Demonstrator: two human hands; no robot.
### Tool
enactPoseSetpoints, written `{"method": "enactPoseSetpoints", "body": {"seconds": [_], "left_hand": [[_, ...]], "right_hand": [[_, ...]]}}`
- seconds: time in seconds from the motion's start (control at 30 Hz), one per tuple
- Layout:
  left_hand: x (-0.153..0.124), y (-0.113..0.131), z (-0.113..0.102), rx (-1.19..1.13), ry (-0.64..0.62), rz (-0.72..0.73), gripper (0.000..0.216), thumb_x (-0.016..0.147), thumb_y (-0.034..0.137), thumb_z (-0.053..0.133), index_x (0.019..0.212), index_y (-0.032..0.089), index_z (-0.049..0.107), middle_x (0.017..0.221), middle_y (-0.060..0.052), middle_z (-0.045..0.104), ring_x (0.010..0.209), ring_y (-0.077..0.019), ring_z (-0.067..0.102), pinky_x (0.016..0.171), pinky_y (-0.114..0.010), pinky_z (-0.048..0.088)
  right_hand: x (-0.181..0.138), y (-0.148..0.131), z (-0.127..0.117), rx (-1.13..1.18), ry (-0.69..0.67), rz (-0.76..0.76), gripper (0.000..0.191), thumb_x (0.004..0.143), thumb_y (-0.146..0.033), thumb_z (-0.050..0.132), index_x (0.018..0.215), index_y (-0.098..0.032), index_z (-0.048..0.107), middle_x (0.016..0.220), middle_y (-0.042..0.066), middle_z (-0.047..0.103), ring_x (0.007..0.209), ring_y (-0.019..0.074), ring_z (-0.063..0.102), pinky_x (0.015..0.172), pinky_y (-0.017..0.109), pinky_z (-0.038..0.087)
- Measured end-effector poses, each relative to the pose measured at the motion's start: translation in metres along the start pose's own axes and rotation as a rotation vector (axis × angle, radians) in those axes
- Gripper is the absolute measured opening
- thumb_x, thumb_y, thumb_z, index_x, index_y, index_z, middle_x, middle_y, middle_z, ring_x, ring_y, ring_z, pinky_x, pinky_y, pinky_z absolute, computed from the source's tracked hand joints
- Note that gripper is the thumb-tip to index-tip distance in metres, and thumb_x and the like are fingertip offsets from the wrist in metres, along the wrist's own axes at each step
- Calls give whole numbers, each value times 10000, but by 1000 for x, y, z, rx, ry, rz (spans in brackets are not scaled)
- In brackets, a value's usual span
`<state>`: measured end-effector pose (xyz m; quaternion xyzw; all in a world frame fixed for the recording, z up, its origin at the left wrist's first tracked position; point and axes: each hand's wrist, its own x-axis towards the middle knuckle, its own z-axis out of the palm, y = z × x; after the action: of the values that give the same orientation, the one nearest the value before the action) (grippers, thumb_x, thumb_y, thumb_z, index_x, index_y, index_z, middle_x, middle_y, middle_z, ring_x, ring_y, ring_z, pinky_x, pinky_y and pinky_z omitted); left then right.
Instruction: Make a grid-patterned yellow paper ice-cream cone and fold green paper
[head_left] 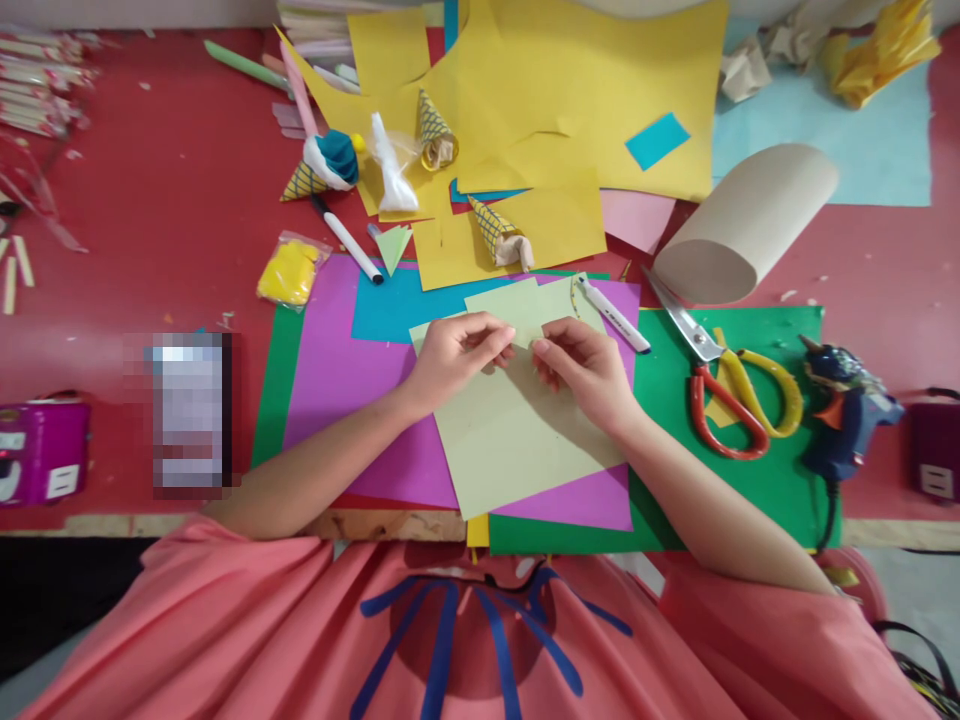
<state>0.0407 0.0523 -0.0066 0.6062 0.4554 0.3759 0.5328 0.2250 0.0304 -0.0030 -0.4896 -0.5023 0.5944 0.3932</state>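
A pale green paper sheet point(517, 430) lies on purple point(337, 380) and green point(750, 480) paper in front of me. My left hand point(450, 355) pinches the sheet's folded upper part with fingers closed. Facing it from the right, my right hand point(585, 370) also has its fingers pressed on the fold. The two sets of fingertips almost meet at the middle of the sheet.
Red-and-yellow scissors point(731, 385) and a blue glue gun point(847, 410) lie right of my hands. A white marker point(611, 313) lies just beyond them. Yellow paper point(585, 90), paper cones point(499, 235), a cardboard roll point(746, 220) and a second marker point(345, 238) sit farther back.
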Motion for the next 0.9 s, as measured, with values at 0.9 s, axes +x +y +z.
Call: {"method": "enactPoseSetpoints", "body": {"seconds": [0.9], "left_hand": [[-2, 6, -3, 351, 42, 463, 151, 884, 236, 546, 748, 193, 596, 673, 9, 631, 619, -88, 558, 615, -216, 451]], "right_hand": [[-2, 0, 2, -132, 6, -98, 234, 798, -368, 691, 759, -187, 548, 630, -35, 544, 575, 90, 502, 528, 238, 359]]}}
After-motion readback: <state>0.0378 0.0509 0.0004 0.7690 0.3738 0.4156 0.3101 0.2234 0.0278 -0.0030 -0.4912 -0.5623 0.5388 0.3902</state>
